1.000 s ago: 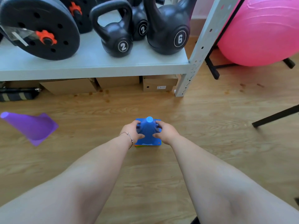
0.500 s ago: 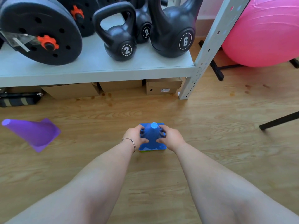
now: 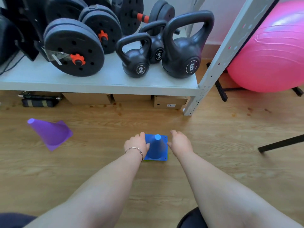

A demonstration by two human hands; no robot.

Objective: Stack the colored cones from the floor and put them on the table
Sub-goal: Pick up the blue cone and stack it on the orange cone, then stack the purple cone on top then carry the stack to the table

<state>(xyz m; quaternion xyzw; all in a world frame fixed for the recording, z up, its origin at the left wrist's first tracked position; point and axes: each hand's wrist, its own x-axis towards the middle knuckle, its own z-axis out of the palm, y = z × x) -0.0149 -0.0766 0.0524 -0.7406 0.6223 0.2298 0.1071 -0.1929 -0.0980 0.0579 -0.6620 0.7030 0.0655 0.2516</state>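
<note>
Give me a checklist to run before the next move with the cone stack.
1. Blue plastic cone upright on the wooden floor: ok.
2. Seated square on the green base edge beneath: cannot tell.
3. Left hand gripping the cone: not ok, only beside it.
4. Right hand gripping: not ok, open and apart.
5. Purple plastic cone stacked: not ok, lying tipped at left.

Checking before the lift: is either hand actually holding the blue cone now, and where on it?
No firm grip shows. The left hand touches the blue cone low on its left side; the right hand is open just beside its base, seemingly apart.
</note>
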